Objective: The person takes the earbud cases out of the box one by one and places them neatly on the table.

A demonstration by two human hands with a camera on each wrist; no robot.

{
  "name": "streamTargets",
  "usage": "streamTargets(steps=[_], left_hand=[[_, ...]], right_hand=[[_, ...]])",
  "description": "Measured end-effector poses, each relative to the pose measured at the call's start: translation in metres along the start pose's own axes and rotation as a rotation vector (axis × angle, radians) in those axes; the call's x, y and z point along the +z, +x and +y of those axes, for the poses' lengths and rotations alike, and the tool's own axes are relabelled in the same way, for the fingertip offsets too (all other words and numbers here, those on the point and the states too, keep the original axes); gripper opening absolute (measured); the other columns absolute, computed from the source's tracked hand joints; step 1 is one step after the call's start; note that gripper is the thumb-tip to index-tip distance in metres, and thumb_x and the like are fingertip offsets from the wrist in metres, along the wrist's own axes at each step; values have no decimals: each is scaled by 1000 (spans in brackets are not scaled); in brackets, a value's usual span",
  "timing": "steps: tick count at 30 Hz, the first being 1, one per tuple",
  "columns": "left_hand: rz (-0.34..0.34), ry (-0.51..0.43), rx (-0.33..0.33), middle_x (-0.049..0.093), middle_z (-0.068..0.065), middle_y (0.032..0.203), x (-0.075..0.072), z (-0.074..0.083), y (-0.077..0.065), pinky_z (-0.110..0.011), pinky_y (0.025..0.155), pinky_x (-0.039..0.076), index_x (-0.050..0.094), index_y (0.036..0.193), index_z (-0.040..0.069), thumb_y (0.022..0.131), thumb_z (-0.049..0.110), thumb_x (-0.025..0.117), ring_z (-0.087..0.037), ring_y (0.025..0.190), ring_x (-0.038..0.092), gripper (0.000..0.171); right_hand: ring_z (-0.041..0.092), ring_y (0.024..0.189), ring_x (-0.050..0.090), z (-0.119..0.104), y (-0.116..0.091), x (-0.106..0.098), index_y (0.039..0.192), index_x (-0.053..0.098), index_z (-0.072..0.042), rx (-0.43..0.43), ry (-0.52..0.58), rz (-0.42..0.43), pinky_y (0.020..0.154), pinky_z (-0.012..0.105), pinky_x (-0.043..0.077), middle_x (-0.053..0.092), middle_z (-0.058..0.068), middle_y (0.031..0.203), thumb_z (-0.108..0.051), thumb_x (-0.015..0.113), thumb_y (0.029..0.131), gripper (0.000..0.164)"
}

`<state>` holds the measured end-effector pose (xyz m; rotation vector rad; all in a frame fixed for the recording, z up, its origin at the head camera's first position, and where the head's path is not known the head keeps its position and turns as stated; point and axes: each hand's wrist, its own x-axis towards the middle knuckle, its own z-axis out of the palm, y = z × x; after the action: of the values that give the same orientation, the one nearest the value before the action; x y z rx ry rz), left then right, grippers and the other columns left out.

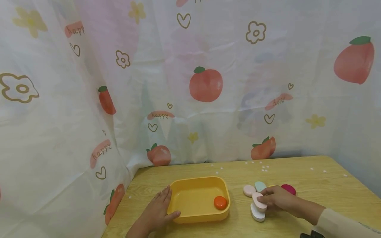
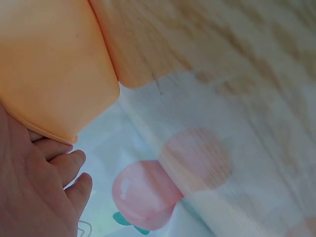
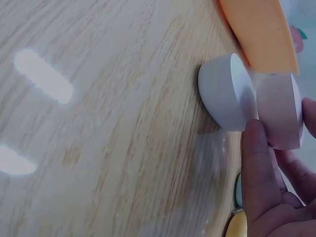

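My right hand (image 1: 278, 197) pinches a pale pink oval block (image 1: 260, 202) between thumb and fingers. It is lifted off the table, just above a white oval block (image 1: 257, 214), seen from the side as a white block (image 3: 224, 93) in the right wrist view. Behind the hand lie another pale pink block (image 1: 249, 190), a mint one (image 1: 260, 186), a mostly hidden yellow one (image 3: 237, 226) and a magenta one (image 1: 288, 189). My left hand (image 1: 157, 210) rests along the left side of a yellow tray (image 1: 198, 218), fingers extended. An orange block (image 1: 220, 202) lies inside the tray's right end.
The wooden table (image 1: 178, 170) has small white specks (image 1: 264, 168) near its back edge. A fruit-printed curtain (image 1: 232, 132) hangs behind and at the left. A black object (image 1: 312, 234) shows at the bottom edge near the right sleeve (image 1: 342, 224).
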<state>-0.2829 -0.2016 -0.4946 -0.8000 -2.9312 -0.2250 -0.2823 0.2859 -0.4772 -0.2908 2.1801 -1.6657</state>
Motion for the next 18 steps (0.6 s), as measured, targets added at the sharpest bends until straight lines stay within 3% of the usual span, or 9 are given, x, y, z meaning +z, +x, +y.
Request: streamTargets(steps=[18], left_hand=[[6, 3, 1, 19, -19, 158, 2, 0, 0, -51, 113, 22, 28, 150, -7, 95, 66, 39, -31, 144, 22, 91]], right_hand=[[18, 88, 63, 14, -8, -8, 119, 53, 21, 35, -5, 58, 78, 38, 56, 62, 8, 95, -18, 68, 93, 49]])
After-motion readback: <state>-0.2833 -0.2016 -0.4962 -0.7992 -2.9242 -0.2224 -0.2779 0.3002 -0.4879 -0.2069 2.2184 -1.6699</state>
